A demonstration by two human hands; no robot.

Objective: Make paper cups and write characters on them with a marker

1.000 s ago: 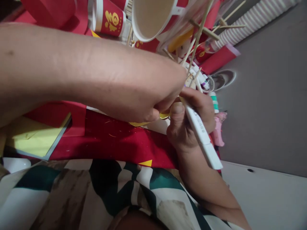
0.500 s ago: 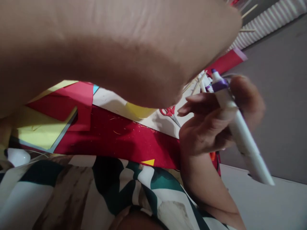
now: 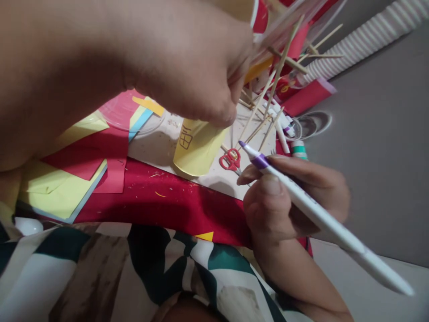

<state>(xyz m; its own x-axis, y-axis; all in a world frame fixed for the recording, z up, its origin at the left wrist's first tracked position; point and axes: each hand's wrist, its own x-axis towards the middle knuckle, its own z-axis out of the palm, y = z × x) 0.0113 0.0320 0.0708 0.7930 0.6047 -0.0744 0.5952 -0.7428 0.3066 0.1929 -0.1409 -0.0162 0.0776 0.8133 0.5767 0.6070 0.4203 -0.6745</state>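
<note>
My left hand [image 3: 204, 76] reaches in from the upper left, its fingers closed over the top of a yellow paper cup [image 3: 199, 154]. A small window-like grid and short strokes are drawn in dark marker on the cup's side. My fingertips on its far side are hidden. My right hand [image 3: 288, 197] pinches a white marker [image 3: 310, 209] with a purple band. Its purple tip is bare and points up and left toward the cup, apart from it. Red-handled scissors [image 3: 229, 159] lie between the cup and my right hand.
Wooden sticks [image 3: 264, 100] stand and lie behind the scissors, near more markers [image 3: 284, 123]. Yellow paper [image 3: 63, 188] and red paper [image 3: 115, 174] lie at left by a clear plastic lid [image 3: 110, 109]. A red cloth [image 3: 161, 192] edges the white board [image 3: 147, 145]. A ribbed white tube [image 3: 362, 40] runs behind.
My left hand has drawn back from the camera, bringing the cup's drawing into view. My right hand has shifted left and turned the marker's tip toward the cup.
</note>
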